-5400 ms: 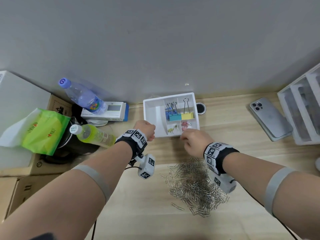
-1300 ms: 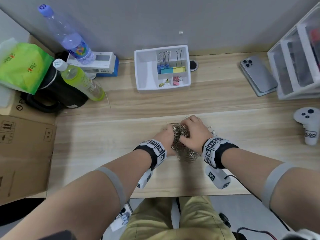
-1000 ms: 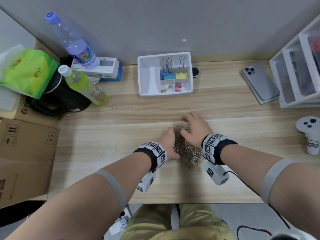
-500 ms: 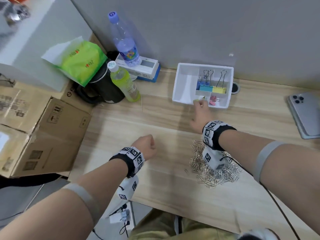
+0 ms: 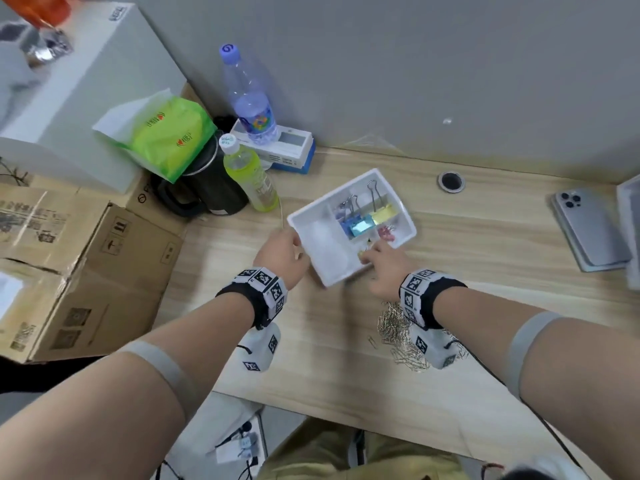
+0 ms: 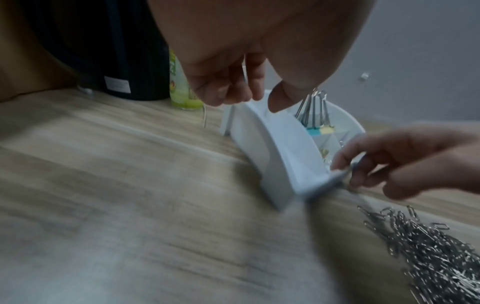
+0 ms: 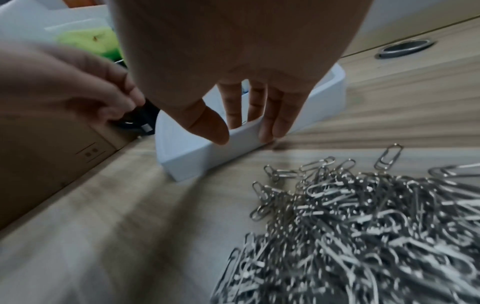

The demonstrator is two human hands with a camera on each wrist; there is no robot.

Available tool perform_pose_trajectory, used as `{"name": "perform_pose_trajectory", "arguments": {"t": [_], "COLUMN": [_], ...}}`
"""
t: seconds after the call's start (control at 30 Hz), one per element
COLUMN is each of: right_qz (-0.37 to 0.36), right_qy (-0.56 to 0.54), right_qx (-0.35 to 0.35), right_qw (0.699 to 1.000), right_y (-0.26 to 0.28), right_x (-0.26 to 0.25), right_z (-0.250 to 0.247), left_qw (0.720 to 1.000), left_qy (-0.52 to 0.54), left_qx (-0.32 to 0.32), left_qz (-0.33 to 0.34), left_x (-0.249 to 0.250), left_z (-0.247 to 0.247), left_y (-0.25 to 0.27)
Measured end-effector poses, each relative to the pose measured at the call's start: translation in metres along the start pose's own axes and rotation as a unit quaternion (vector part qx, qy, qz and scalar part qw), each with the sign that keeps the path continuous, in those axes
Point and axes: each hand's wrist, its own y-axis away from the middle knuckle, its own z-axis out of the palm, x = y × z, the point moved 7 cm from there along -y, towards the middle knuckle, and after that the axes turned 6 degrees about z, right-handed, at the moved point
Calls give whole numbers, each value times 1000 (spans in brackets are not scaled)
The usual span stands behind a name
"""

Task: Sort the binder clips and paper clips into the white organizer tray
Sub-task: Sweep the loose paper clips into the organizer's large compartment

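Observation:
The white organizer tray sits turned at an angle on the wooden desk, its large compartment bare. Blue and yellow binder clips stand in the far compartments, with small pink ones beside them. My left hand pinches the tray's left wall, thumb inside and fingers outside. My right hand grips the near wall, thumb outside and fingers over the rim. A pile of silver paper clips lies on the desk under my right wrist.
At the back left stand a clear water bottle, a green drink bottle, a black kettle and a green bag. Cardboard boxes flank the desk's left edge. A phone lies far right, past a cable hole.
The tray has come away from the wall toward me and turned. My left hand moved from the bare desk to the tray's left wall; my right hand now grips its near wall.

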Motion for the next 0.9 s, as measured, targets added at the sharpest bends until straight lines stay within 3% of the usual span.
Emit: {"name": "perform_pose_trajectory", "arguments": {"t": [0.13, 0.2, 0.4, 0.53, 0.67, 0.77, 0.9], "right_qz": [-22, -30, -50, 32, 143, 166, 139], "right_qy": [-19, -23, -75, -52, 59, 83, 59], "right_qx": [-21, -26, -4, 77, 32, 13, 14], "right_qw": [999, 999, 996, 995, 987, 983, 988], "right_y": [15, 22, 38, 53, 68, 77, 77], "right_x": [-11, -14, -8, 30, 72, 83, 85], "right_z": [21, 28, 26, 10, 20, 32, 52], "left_qw": [998, 992, 954, 944, 934, 932, 937], "left_qy": [-49, -109, -175, -190, -189, -185, -155], "left_qx": [33, 13, -215, -251, -282, -294, -297], "left_qz": [-38, -69, -110, -104, -110, -106, -101], "left_x": [-7, -16, -38, -36, -33, -26, -12], "left_z": [-13, -12, 16, 19, 22, 25, 29], "left_y": [4, 9, 26, 35, 43, 48, 50]}}
